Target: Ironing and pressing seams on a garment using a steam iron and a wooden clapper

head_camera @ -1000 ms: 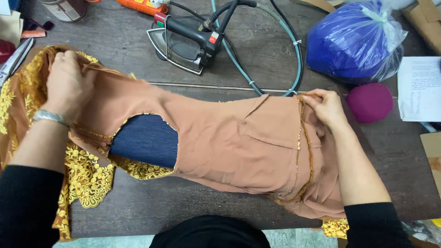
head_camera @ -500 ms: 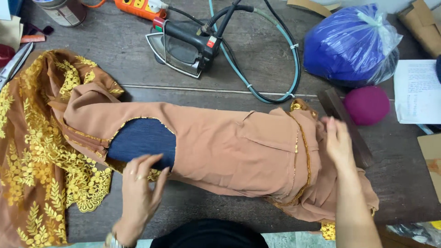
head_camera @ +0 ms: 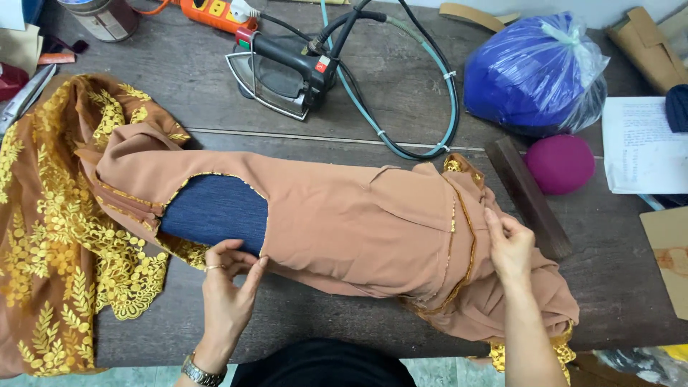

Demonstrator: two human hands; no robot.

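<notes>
While the tan garment [head_camera: 344,222] lies stretched across the middle of the dark wooden bench [head_camera: 315,315], pulled over one blue padded board [head_camera: 215,215] that peeks through a gold-trimmed opening, both of the person's hands are on it. So the count: two hands, one garment, one pressing board. The left hand [head_camera: 228,287] sits at the near edge by the blue opening, its fingers [head_camera: 254,272] pinching the tan fabric's lower hem, one ring and a wristwatch [head_camera: 201,371] showing. The right hand [head_camera: 510,247] is over at the bunched end of the garment, fingers curled and nipping a fold just beside the gold sequin trim [head_camera: 466,229]. Off to the left spreads one brown lace cloth with gold embroidery [head_camera: 50,236], partly tucked under the garment. Behind the work there's one iron [head_camera: 283,75] with a teal hose [head_camera: 430,122] looping round, one orange power strip [head_camera: 215,11], and one tin can [head_camera: 104,16] in the far corner. To the right: one blue bag of stuff [head_camera: 534,72], one magenta ball-shaped pad [head_camera: 560,163], one dark wooden block [head_camera: 530,197] just beside the right hand, and a sheet of paper [head_camera: 641,147]. Nothing sits on top of the garment apart from the hands; the wooden block is the closest bit of clutter.
</notes>
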